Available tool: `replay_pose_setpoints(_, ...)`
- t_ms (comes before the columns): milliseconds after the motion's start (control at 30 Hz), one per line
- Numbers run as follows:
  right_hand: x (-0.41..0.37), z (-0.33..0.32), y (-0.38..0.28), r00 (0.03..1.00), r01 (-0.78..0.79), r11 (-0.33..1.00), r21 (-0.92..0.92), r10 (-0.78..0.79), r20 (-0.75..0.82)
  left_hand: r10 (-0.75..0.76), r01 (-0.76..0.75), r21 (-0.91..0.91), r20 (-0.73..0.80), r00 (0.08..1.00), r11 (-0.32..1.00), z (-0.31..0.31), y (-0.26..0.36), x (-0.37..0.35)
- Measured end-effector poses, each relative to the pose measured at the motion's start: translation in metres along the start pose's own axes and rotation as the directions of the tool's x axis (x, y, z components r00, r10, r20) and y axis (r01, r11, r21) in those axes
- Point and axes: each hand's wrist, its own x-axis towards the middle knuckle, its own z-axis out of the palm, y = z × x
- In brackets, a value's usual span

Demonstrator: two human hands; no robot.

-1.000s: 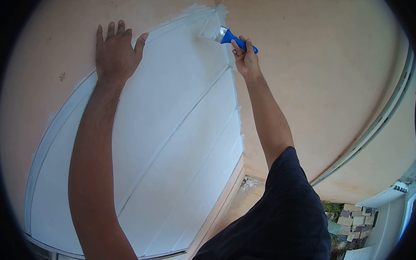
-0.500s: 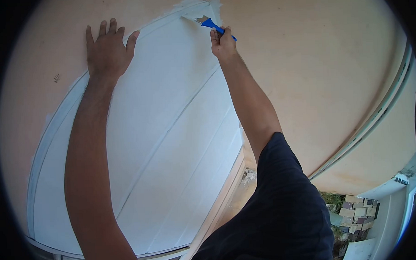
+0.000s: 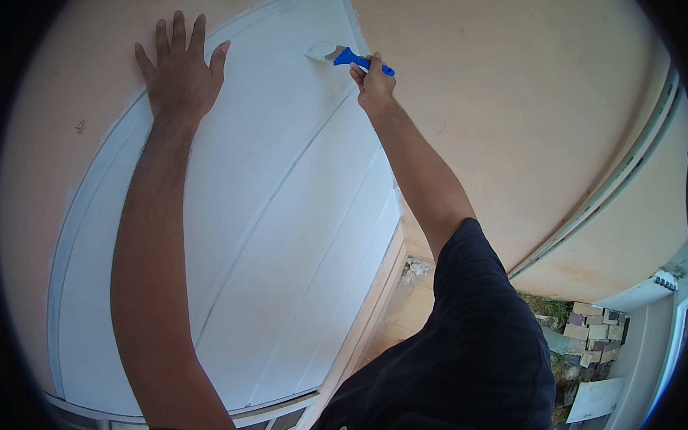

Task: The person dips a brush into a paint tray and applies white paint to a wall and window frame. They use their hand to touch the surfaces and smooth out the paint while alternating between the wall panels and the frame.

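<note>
My right hand (image 3: 375, 80) is wrapped around the blue handle of a paintbrush (image 3: 346, 56). The brush's white-coated bristles point left and lie against the white panelled door (image 3: 280, 119), near its upper right part. Spread flat, my left hand (image 3: 182, 78) rests with fingers apart over the door's upper left edge and the peach wall (image 3: 89, 65). That hand holds nothing. White paint smears show on the wall along the door's frame.
Long pipes (image 3: 601, 191) run down the wall on the right. A barred white frame (image 3: 283, 422) sits at the door's bottom. Stone tiles (image 3: 590, 331) lie at the lower right, beside grass and a white board (image 3: 594, 399).
My right hand has drawn the brush slightly down from the door's top corner. My left hand's fingers have spread wider, and the view has shifted a little.
</note>
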Motion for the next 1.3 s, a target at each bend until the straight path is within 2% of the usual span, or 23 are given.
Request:
replay_pose_setpoints(100,-0.011,-0.02,-0.001,0.997,0.046,0.992,-0.114,-0.052,-0.051,-0.003,0.004,0.031,-0.014,1.0,1.0,-0.001,0.004,0.001)
replay_pose_setpoints(167,-0.015,-0.028,-0.008,0.985,0.119,0.948,-0.295,-0.151,-0.086,0.004,-0.003,0.036,-0.032,0.999,0.999,-0.002,0.005,-0.001)
replay_pose_setpoints(200,-0.018,-0.031,-0.011,0.985,0.117,0.947,-0.3,-0.149,-0.089,0.005,-0.002,0.047,-0.052,0.999,0.999,-0.002,0.005,-0.002)
replay_pose_setpoints(267,-0.021,-0.038,-0.016,0.949,0.266,0.827,-0.495,-0.314,-0.015,0.007,-0.005,0.048,-0.051,0.999,0.999,-0.004,0.005,-0.003)
replay_pose_setpoints(333,-0.021,-0.04,-0.016,0.942,0.29,0.776,-0.559,-0.335,0.024,0.01,-0.008,0.05,-0.042,0.999,0.999,0.0,0.004,-0.009)
replay_pose_setpoints(400,-0.013,-0.04,-0.011,0.933,0.315,0.721,-0.617,-0.353,0.064,0.014,-0.014,0.006,-0.121,0.993,1.0,0.004,0.001,-0.012)
replay_pose_setpoints(433,-0.006,-0.04,-0.006,0.921,0.338,0.643,-0.687,-0.376,0.102,0.017,-0.016,0.005,-0.115,0.993,1.0,0.004,-0.001,-0.014)
replay_pose_setpoints(467,-0.003,-0.039,-0.002,0.907,0.36,0.556,-0.749,-0.396,0.142,0.002,-0.01,-0.17,-0.046,0.999,0.985,-0.008,-0.002,-0.016)
replay_pose_setpoints(500,-0.008,-0.032,-0.003,0.908,0.359,0.555,-0.75,-0.395,0.142,-0.002,0.01,-0.338,0.023,1.0,0.941,-0.018,-0.003,-0.019)
replay_pose_setpoints(567,-0.01,-0.015,-0.001,0.939,0.294,0.676,-0.676,-0.337,0.071,-0.016,0.021,-0.344,0.016,1.0,0.939,-0.031,-0.001,-0.024)
replay_pose_setpoints(733,0.005,0.033,-0.014,0.889,0.421,0.622,-0.66,-0.427,0.165,-0.04,0.045,-0.371,0.022,0.999,0.928,-0.044,-0.007,-0.027)
replay_pose_setpoints(800,0.007,0.053,-0.026,0.889,0.427,0.637,-0.642,-0.425,0.169,-0.034,0.006,-0.373,-0.069,0.997,0.928,-0.033,-0.009,-0.027)
replay_pose_setpoints(833,0.007,0.062,-0.032,0.89,0.427,0.649,-0.629,-0.423,0.168,-0.045,0.014,-0.37,-0.074,0.996,0.929,-0.023,-0.011,-0.025)
replay_pose_setpoints(900,0.015,0.078,-0.039,0.886,0.438,0.659,-0.612,-0.429,0.172,0.011,-0.025,-0.097,-0.136,0.991,0.995,-0.01,-0.016,-0.02)
replay_pose_setpoints(1067,0.015,0.118,-0.062,0.889,0.45,0.685,-0.573,-0.401,0.219,-0.014,-0.001,-0.109,-0.14,0.99,0.994,-0.004,-0.023,-0.021)
replay_pose_setpoints(1133,0.018,0.134,-0.069,0.895,0.444,0.759,-0.476,-0.401,0.195,-0.016,0.003,-0.103,-0.125,0.992,0.995,-0.004,-0.024,-0.022)
replay_pose_setpoints(1233,0.051,0.151,-0.068,0.873,0.488,0.758,-0.434,-0.436,0.219,-0.038,0.022,-0.124,-0.13,0.991,0.992,-0.004,-0.026,-0.021)
replay_pose_setpoints(1300,0.04,0.161,-0.073,0.877,0.481,0.799,-0.362,-0.432,0.213,-0.029,0.015,-0.101,-0.133,0.991,0.995,-0.005,-0.031,-0.019)
